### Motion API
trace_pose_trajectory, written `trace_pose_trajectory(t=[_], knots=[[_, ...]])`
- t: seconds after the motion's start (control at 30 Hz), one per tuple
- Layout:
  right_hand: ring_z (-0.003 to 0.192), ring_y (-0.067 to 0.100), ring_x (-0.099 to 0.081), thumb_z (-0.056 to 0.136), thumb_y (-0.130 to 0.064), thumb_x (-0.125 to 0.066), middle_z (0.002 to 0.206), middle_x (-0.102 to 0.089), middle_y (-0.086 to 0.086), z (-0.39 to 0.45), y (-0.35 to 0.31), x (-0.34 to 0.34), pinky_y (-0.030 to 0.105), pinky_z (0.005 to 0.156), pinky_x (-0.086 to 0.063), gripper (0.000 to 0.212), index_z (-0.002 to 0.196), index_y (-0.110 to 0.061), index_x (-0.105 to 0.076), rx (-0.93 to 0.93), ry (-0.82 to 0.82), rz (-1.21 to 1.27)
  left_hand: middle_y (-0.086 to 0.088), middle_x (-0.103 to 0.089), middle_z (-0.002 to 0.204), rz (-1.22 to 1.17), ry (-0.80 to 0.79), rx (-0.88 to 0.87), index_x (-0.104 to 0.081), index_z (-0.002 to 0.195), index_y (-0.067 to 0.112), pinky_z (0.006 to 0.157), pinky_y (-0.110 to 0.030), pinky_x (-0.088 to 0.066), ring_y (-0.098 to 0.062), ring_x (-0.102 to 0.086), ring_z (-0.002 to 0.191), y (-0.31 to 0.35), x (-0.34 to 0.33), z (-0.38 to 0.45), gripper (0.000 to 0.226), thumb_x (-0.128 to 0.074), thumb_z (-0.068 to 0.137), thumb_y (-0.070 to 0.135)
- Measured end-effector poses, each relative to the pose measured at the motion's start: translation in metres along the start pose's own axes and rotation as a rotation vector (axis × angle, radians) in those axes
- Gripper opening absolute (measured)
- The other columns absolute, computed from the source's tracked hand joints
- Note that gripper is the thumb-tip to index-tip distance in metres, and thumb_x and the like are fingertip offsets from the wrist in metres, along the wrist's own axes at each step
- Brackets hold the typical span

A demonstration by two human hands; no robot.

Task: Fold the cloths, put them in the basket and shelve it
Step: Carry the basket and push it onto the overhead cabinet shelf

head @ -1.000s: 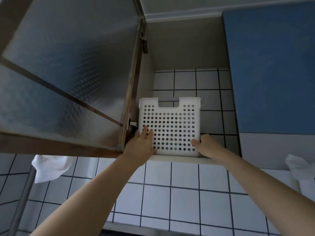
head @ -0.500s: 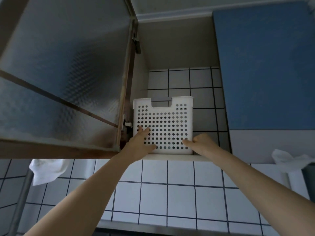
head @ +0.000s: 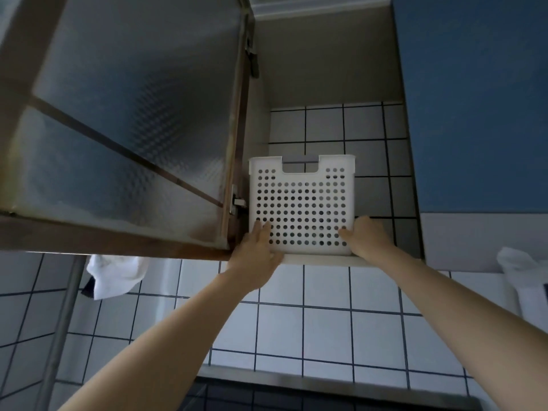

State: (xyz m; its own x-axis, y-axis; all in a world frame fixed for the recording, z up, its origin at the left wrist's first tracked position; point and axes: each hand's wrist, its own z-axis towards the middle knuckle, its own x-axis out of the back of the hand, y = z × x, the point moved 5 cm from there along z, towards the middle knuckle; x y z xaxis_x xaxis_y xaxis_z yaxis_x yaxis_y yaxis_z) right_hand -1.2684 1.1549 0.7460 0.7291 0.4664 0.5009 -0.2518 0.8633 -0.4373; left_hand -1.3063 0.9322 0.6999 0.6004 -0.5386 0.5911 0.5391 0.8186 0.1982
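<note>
Pretty much at the finish line here, I'd say. The white perforated basket [head: 302, 207] sits upright on the cupboard shelf [head: 320, 259] in the middle of the frame, tucked against the left inner wall, right by the hinge of the open glass door [head: 124, 123]. Both hands are on its front face down low — the left hand [head: 257, 247] lies flat with straight fingers at the lower left corner, the right hand [head: 366, 235] presses at the lower right corner, fingers only loosely bent, not gripping. Can't see inside the basket, so no idea if the cloths are in there. What's left, I'd guess: nudge it fully in, let go — maybe shut the door.
</note>
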Motion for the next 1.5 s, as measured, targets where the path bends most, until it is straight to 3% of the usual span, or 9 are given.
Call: trace_pose_trajectory(t=[0.17,0.27,0.4,0.7,0.93,1.1,1.27,1.37,1.5], knots=[[0.083,0.024,-0.062,0.097,-0.025,-0.044,0.104,-0.064,0.014,-0.058,-0.034,0.018,0.038,0.073,-0.056,0.03,0.117,-0.003,-0.048,0.159,0.094,-0.061,-0.001,-0.028,0.155,-0.024,0.19,-0.136,-0.019,0.149,0.023,0.113,-0.036,-0.028,-0.021,-0.027,0.142,0.022,0.023,-0.057,0.062,-0.046,0.096,0.04],[0.122,0.019,-0.049,0.098,-0.033,-0.043,0.137,-0.049,0.004,-0.119,-0.069,0.027,0.03,0.099,-0.042,0.048,0.141,-0.015,-0.034,0.444,0.087,-0.082,0.01,-0.05,0.136,-0.231,0.343,-0.146,-0.036,0.136,0.035,0.093,-0.021,-0.042,-0.007,-0.05,0.119,0.026,0.051,-0.115,0.044,-0.049,0.094,0.039],[0.126,0.005,-0.043,0.098,-0.037,-0.041,0.136,-0.05,-0.008,-0.178,-0.112,0.047,0.019,0.1,-0.033,0.039,0.135,-0.024,-0.042,0.61,0.032,0.023,0.023,-0.066,0.102,-0.437,0.499,-0.118,-0.047,0.119,0.039,0.061,-0.005,-0.041,0.009,-0.06,0.077,0.016,0.089,-0.189,0.031,-0.055,0.089,0.033],[0.123,0.008,-0.045,0.097,-0.028,-0.048,0.13,-0.053,-0.003,-0.236,-0.239,0.092,0.028,0.101,-0.042,0.036,0.131,-0.015,-0.048,1.03,0.037,-0.02,0.01,-0.068,0.082,-0.626,0.793,0.172,-0.058,0.097,0.031,0.076,-0.015,-0.046,-0.004,-0.062,0.085,-0.065,0.157,-0.261,0.016,-0.058,0.092,0.016],[0.141,0.025,-0.02,0.096,-0.035,-0.049,0.156,-0.026,-0.001,-0.25,-0.334,0.065,0.042,0.106,-0.037,0.051,0.144,-0.024,-0.036,1.195,0.053,-0.179,0.008,-0.07,0.106,-0.785,0.485,0.15,-0.066,0.108,0.024,0.099,-0.037,-0.046,-0.014,-0.063,0.104,-0.067,0.161,-0.215,0.02,-0.065,0.089,0.017],[0.145,0.034,-0.005,0.096,-0.05,-0.042,0.157,-0.024,-0.006,-0.243,-0.336,0.053,0.046,0.114,-0.014,0.047,0.137,-0.027,-0.046,1.244,0.169,-0.532,0.02,-0.062,0.063,-0.732,0.499,0.062,-0.063,0.074,0.034,0.054,-0.008,-0.034,0.006,-0.049,0.054,-0.055,0.166,-0.203,0.022,-0.058,0.094,0.027],[0.143,0.035,-0.014,0.094,-0.051,-0.045,0.152,-0.035,0.0,-0.245,-0.314,0.062,0.047,0.112,-0.019,0.047,0.128,-0.021,-0.054,1.234,0.233,-0.455,0.011,-0.061,0.064,-0.73,0.487,0.044,-0.061,0.074,0.033,0.057,-0.028,-0.032,-0.005,-0.039,0.054,-0.048,0.16,-0.2,0.021,-0.055,0.094,0.036],[0.142,0.035,-0.019,0.095,-0.047,-0.043,0.151,-0.037,0.001,-0.245,-0.285,0.077,0.046,0.11,-0.021,0.044,0.126,-0.018,-0.054,1.212,0.278,-0.411,0.021,-0.068,0.076,-0.67,0.47,-0.002,-0.063,0.083,0.04,0.054,-0.014,-0.034,-0.002,-0.045,0.053,-0.031,0.156,-0.199,0.013,-0.055,0.093,0.037],[0.135,0.035,-0.028,0.097,-0.039,-0.035,0.151,-0.036,0.002,-0.237,-0.229,0.105,0.047,0.105,-0.026,0.039,0.123,-0.017,-0.053,1.182,0.313,-0.446,0.023,-0.066,0.096,-0.556,0.46,-0.123,-0.065,0.088,0.035,0.079,0.0,-0.034,0.01,-0.055,0.1,0.003,0.146,-0.19,0.013,-0.054,0.091,0.041]])
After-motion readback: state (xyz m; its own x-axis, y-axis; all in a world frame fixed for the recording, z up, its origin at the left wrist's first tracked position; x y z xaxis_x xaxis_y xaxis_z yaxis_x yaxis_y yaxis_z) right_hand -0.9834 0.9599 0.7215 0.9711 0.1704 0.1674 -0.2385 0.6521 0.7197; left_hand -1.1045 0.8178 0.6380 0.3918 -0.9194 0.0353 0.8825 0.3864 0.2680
